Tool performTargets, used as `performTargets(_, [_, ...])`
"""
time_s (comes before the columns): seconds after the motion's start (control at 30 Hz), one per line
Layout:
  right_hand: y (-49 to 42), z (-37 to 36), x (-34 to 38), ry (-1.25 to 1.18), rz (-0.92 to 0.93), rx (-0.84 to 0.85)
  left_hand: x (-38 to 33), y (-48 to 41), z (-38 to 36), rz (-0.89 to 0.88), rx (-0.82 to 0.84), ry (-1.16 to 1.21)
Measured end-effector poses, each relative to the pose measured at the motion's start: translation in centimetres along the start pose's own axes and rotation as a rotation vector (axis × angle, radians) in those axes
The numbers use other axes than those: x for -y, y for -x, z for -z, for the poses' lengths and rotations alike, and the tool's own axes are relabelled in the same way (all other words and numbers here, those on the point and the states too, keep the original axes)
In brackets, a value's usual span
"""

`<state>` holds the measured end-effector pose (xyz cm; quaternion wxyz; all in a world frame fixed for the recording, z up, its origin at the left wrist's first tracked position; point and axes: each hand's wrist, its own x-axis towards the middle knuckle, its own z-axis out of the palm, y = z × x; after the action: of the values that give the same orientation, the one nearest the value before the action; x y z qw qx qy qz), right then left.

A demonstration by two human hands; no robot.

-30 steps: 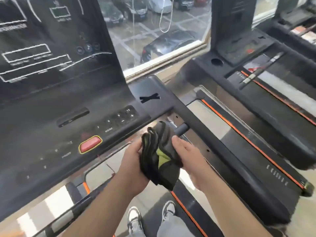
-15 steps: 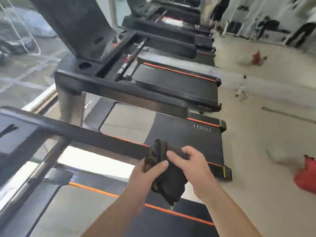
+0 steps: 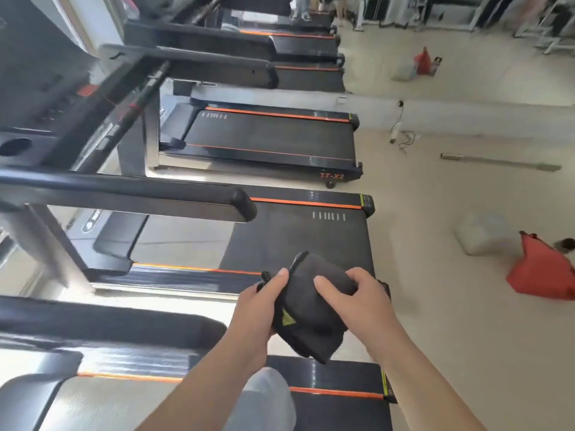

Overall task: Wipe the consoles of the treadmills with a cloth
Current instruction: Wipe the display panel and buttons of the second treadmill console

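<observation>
Out over the treadmill belt (image 3: pixel 295 237), both hands hold a folded dark cloth (image 3: pixel 311 325): left hand (image 3: pixel 253 309) pinches its left edge, right hand (image 3: pixel 365 303) curls over its top. A treadmill console (image 3: pixel 46 94) stands far left, well apart from the cloth.

Left hand (image 3: pixel 255 309), right hand (image 3: pixel 364 301) grip folded cloth (image 3: pixel 311 318) above treadmill belt (image 3: pixel 311 237).

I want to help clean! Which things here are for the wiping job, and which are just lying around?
For the job: dark cloth, held in left hand and right hand; next treadmill's console.
Just lying about: red bag, white container, metal bar on the floor.
</observation>
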<state>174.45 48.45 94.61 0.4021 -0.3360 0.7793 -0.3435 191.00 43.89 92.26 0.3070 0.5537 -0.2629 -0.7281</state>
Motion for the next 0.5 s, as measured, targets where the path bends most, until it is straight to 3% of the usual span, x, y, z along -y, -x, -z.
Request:
performTargets(0.2, [-8.3, 0.3, 5.4, 0.032, 0.0, 0.332, -6.1, -6.9, -1.1, -0.004, 0.072, -0.001])
performTargets(0.5, [-21.4, -3.1, 17.5, -0.025, 0.13, 0.304, -18.7, -15.5, -0.6, -0.137, 0.087, -0.026])
